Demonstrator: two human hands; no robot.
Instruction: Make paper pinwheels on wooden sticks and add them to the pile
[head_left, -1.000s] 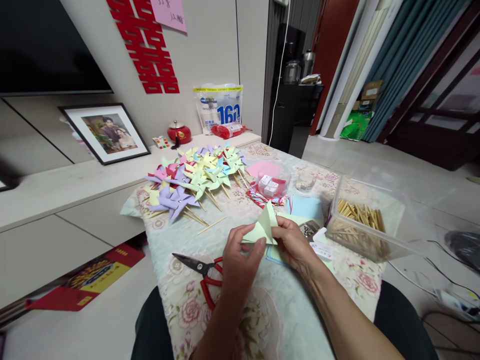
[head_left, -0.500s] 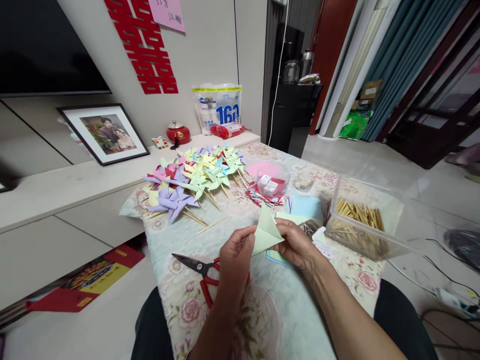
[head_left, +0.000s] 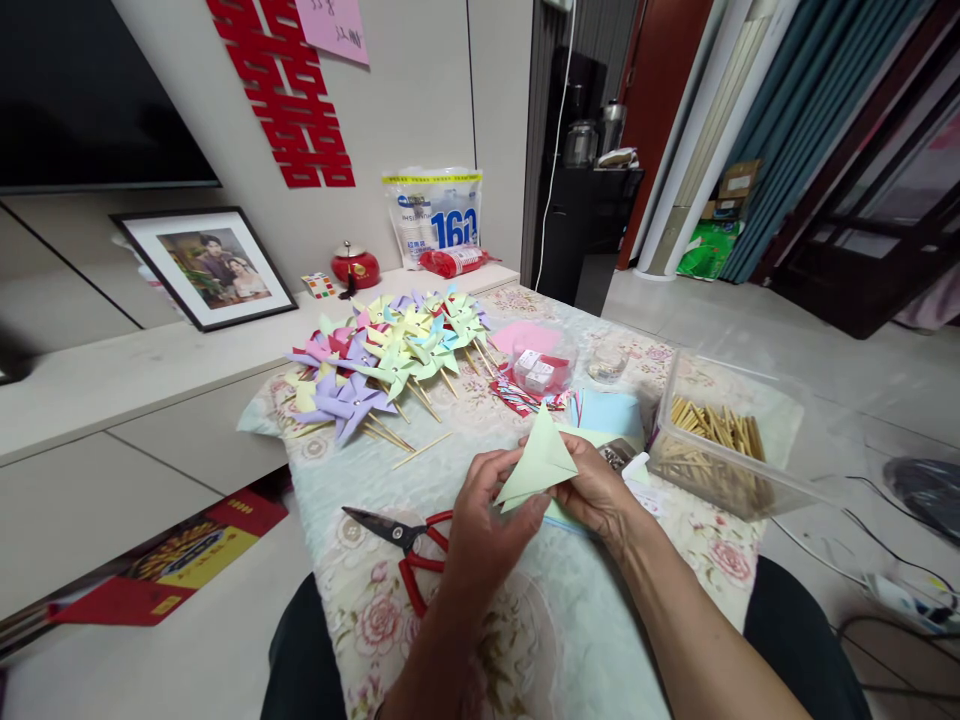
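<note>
A pale green folded paper triangle (head_left: 541, 460) is held up between my two hands over the table. My left hand (head_left: 491, 515) has its fingers behind the paper's left edge and its thumb near the lower edge. My right hand (head_left: 596, 485) pinches the right corner, its fingertips partly hidden by the paper. Red-handled scissors (head_left: 411, 537) lie beside my left forearm, blades pointing left. Under and behind my right hand are sheets of blue paper (head_left: 611, 412) and a small container of metal pins (head_left: 619, 455).
Finished paper pinwheels (head_left: 405, 345) on sticks are heaped at the back left, near a loose stick (head_left: 422, 451). A clear bin (head_left: 712, 475) of short sticks stands right. Behind are a clear round tub (head_left: 544, 365) and red paper scraps (head_left: 517, 395).
The green paper has turned and now shows a flatter triangular face. My left hand has shifted right and slightly up, its thumb now under the paper's lower edge.
</note>
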